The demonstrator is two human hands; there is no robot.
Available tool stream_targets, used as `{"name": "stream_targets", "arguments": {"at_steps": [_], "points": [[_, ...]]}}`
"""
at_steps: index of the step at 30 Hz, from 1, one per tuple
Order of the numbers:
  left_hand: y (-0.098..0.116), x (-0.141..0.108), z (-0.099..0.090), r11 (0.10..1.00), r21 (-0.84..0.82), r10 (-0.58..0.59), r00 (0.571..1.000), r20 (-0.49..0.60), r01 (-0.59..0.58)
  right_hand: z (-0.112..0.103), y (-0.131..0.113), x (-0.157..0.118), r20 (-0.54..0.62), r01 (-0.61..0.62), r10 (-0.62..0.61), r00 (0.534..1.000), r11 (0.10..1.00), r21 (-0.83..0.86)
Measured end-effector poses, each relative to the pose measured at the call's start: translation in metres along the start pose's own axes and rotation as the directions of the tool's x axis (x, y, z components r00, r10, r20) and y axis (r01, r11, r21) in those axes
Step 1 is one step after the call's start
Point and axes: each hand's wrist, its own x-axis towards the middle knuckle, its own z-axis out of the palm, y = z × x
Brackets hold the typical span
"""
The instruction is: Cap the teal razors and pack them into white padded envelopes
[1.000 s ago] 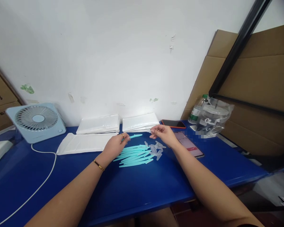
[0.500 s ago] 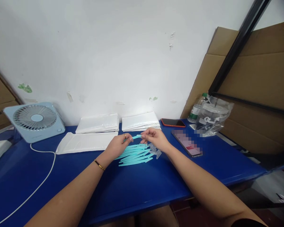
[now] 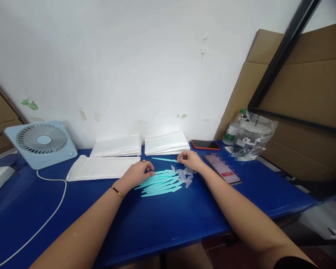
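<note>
Several turquoise eyebrow razors [image 3: 161,185] lie side by side in a loose pile on the blue table. Small clear blade caps [image 3: 184,175] are scattered at the pile's right end. My right hand [image 3: 190,160] pinches the right end of one eyebrow razor [image 3: 164,160] behind the pile, its thin handle pointing left. Over the upper left ends of the pile rests my left hand [image 3: 136,174], fingers bent and thumb close to the handles. What lies between its fingers, if anything, is hidden.
White padded packets [image 3: 116,145] and a second stack [image 3: 166,143] stand along the wall, with one white packet [image 3: 100,168] in front. A blue fan [image 3: 43,144] is at left. Two phones [image 3: 205,145], a bottle [image 3: 232,130] and a bagged cup [image 3: 252,134] are at right.
The razor that both hands held is now in my right hand alone, moved right and behind the pile. My left hand has let go and come down slightly onto the pile. More loose caps show.
</note>
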Motion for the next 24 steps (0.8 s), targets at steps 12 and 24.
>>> {"name": "stream_targets", "arguments": {"at_steps": [12,24], "points": [[0.005,0.000,-0.002,0.994,0.048,-0.098,0.993,-0.063,0.101,-0.010,-0.015,-0.007,0.319,0.330,-0.294,0.901,0.942,-0.063],[0.001,0.003,-0.001,0.992,0.092,-0.075,0.993,-0.093,0.084,-0.001,-0.022,-0.008,0.268,0.155,-0.135,0.954,0.986,-0.054]]}}
